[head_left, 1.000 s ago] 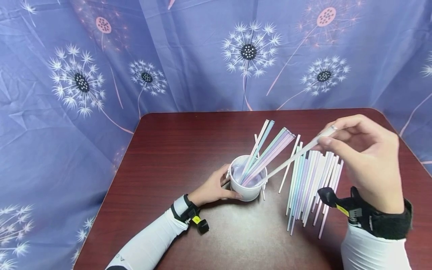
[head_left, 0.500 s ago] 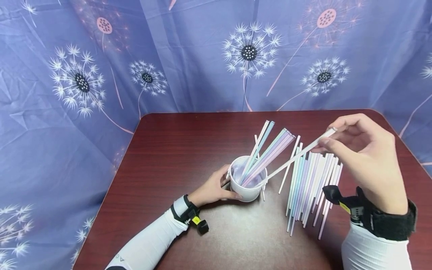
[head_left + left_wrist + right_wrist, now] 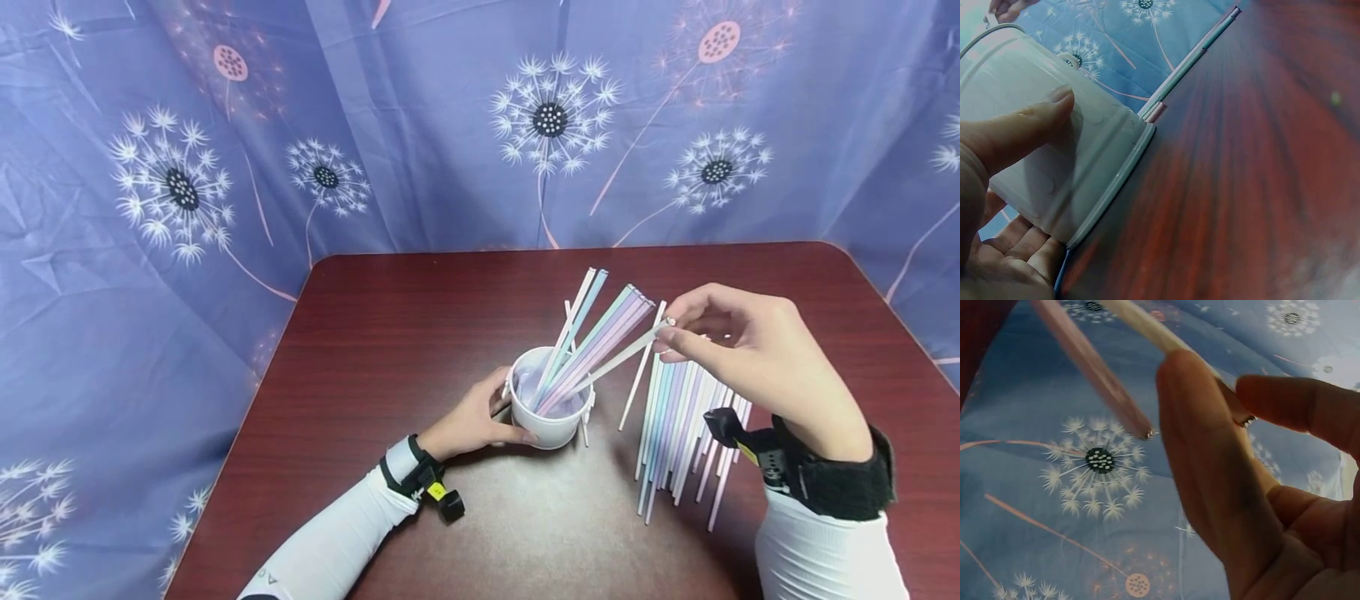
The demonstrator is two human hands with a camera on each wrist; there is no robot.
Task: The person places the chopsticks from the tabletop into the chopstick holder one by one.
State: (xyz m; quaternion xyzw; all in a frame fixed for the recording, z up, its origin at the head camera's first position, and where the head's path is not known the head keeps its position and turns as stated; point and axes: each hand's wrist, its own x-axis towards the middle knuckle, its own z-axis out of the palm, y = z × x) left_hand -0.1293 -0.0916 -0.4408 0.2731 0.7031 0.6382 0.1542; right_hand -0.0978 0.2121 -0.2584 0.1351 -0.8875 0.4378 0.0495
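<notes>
Left hand (image 3: pixel 471 421) at 9 o'clock grips white cup (image 3: pixel 550 417); right hand (image 3: pixel 742 354), raised at 3 o'clock, pinches white chopstick (image 3: pixel 618 361) slanting into cup.

1. The white chopstick (image 3: pixel 618 360) is thin and long. It lies tilted, with its lower end inside the white cup (image 3: pixel 550 421) and its upper end pinched.
2. The white cup stands upright on the surface and holds several pastel chopsticks (image 3: pixel 592 342), all leaning to the right.
</notes>
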